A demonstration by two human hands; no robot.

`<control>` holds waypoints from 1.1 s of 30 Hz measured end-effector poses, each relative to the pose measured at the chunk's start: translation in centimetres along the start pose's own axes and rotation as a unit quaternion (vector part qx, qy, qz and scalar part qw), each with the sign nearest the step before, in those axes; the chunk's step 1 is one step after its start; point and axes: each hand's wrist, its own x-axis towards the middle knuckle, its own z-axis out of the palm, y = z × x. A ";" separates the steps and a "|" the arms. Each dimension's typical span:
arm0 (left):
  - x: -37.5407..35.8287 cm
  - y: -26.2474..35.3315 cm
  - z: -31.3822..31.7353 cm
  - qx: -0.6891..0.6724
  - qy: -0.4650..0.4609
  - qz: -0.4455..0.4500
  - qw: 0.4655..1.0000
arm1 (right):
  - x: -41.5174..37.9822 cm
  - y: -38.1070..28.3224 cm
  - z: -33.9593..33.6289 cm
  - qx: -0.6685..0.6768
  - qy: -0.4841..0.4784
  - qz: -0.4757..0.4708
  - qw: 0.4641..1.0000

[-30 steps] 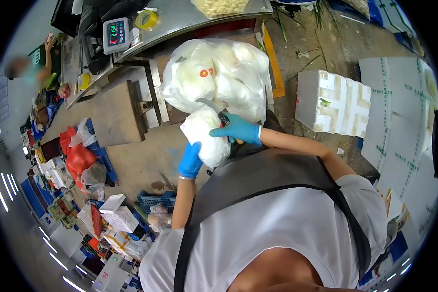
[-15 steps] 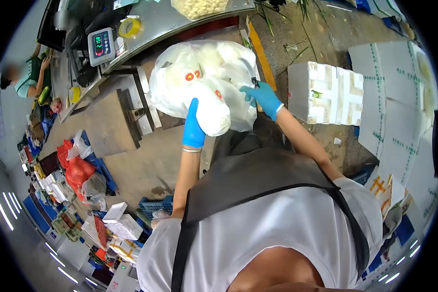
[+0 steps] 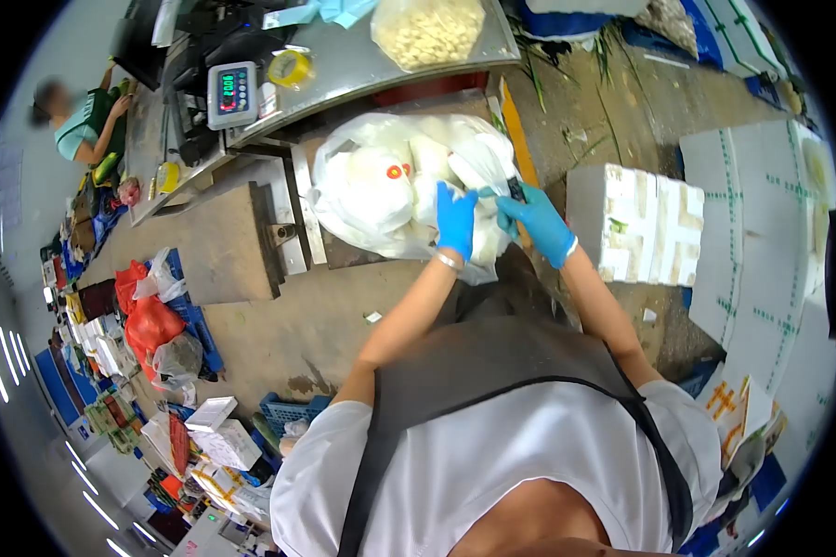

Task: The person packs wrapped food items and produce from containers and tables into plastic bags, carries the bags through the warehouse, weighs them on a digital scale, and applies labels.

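A large translucent plastic bag (image 3: 344, 209) holds several white, rounded bundles, one with red-and-yellow round stickers (image 3: 395, 172). Over the bag's near right part, my left hand (image 3: 456, 226), in a blue glove, has its fingers apart and nothing visibly gripped. Close to its right, my right hand (image 3: 545, 227), also blue-gloved, is closed around a black-handled tool (image 3: 515, 189) at the bag's right edge. What the tool's far end looks like is unclear against the white plastic.
Beyond the bag, a metal table (image 3: 344, 88) bears a digital scale (image 3: 232, 96), yellow tape (image 3: 290, 69) and a bag of pale pieces (image 3: 427, 35). A white foam box (image 3: 650, 226) stands right. Red bags (image 3: 151, 323) lie left. Another person (image 3: 84, 135) stands far left.
My left hand has let go of the white bundle, which now lies among the others, and has moved right toward my right hand. The view has shifted. The scale's reading differs.
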 end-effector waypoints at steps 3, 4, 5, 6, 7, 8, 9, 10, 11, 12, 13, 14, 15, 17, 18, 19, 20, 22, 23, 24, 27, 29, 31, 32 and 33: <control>-3.5 4.2 -4.3 0.027 -0.106 -0.046 0.993 | 0.1 0.2 -1.0 -0.162 0.019 -0.022 0.986; -5.1 6.1 -5.4 0.033 -0.125 -0.047 0.990 | 0.2 0.3 -1.5 -0.226 0.030 -0.040 0.973; -6.5 7.2 -6.5 0.046 -0.130 -0.023 0.990 | 0.1 -0.1 -2.2 -0.331 0.056 -0.084 0.938; -7.8 8.2 -7.7 0.059 -0.133 0.000 0.989 | 0.0 -0.5 -2.8 -0.429 0.081 -0.128 0.890; -9.0 9.3 -8.6 0.064 -0.121 0.009 0.991 | 0.4 -1.1 -3.1 -0.519 0.108 -0.172 0.830; -10.1 10.4 -9.4 0.069 -0.110 0.015 0.991 | 0.8 -2.6 -3.0 -0.521 0.136 -0.156 0.828; -11.0 11.3 -10.0 0.073 -0.102 0.020 0.992 | 0.9 -4.6 -2.9 -0.521 0.166 -0.138 0.826; -11.7 11.9 -10.7 0.054 -0.088 0.023 0.994 | 1.3 -6.0 -2.7 -0.521 0.200 -0.119 0.822; -12.3 12.3 -11.3 0.035 -0.076 0.024 0.996 | 2.3 -6.7 -2.5 -0.503 0.191 -0.125 0.834; -12.8 12.5 -11.8 0.017 -0.067 0.023 0.997 | 3.8 -7.7 -2.4 -0.484 0.182 -0.130 0.846; -13.1 12.6 -12.2 0.013 -0.054 0.037 0.998 | 5.6 -8.7 -2.3 -0.464 0.175 -0.133 0.858; -13.3 12.7 -12.6 0.010 -0.043 0.049 0.998 | 8.7 -8.0 -2.4 -0.436 0.135 -0.194 0.868; -13.6 12.7 -13.1 0.007 -0.033 0.060 0.998 | 12.5 -6.5 -2.7 -0.406 0.095 -0.253 0.873; -14.2 13.0 -13.5 0.000 0.000 0.087 0.996 | 19.3 -5.4 -0.4 -0.302 -0.021 -0.185 0.935; -14.2 13.0 -13.7 -0.004 0.016 0.101 0.995 | 19.9 -7.9 2.6 -0.348 -0.036 -0.069 0.934; -14.1 12.9 -14.1 0.006 0.032 0.110 0.993 | 22.8 -7.2 4.6 -0.406 -0.019 -0.162 0.899; -14.1 12.7 -14.6 0.016 0.048 0.117 0.992 | 28.5 -4.4 4.6 -0.458 0.017 -0.270 0.847; -13.6 12.4 -15.4 0.030 0.074 0.136 0.987 | 32.5 -5.9 7.8 -0.510 0.036 -0.251 0.822; -13.1 12.1 -16.0 0.034 0.084 0.148 0.985 | 35.0 -6.4 8.9 -0.531 0.061 -0.213 0.818; -12.7 12.0 -16.4 0.039 0.095 0.160 0.982 | 35.8 -6.9 10.2 -0.529 0.087 -0.242 0.808; -12.5 14.3 -16.3 0.079 0.138 0.190 0.969 | 35.9 -8.4 12.2 -0.510 0.085 -0.302 0.801; -11.8 14.8 -16.7 0.142 0.154 0.207 0.956 | 31.0 -11.2 12.8 -0.455 0.028 -0.277 0.846; -11.0 15.7 -16.9 0.205 0.171 0.196 0.944 | 22.2 -11.6 12.0 -0.346 -0.039 -0.240 0.906; -10.3 15.6 -16.8 0.245 0.179 0.217 0.928 | 19.2 -10.8 10.3 -0.286 -0.062 -0.246 0.924; -9.3 15.2 -16.8 0.285 0.188 0.238 0.909 | 15.3 -9.7 9.1 -0.305 -0.027 -0.291 0.906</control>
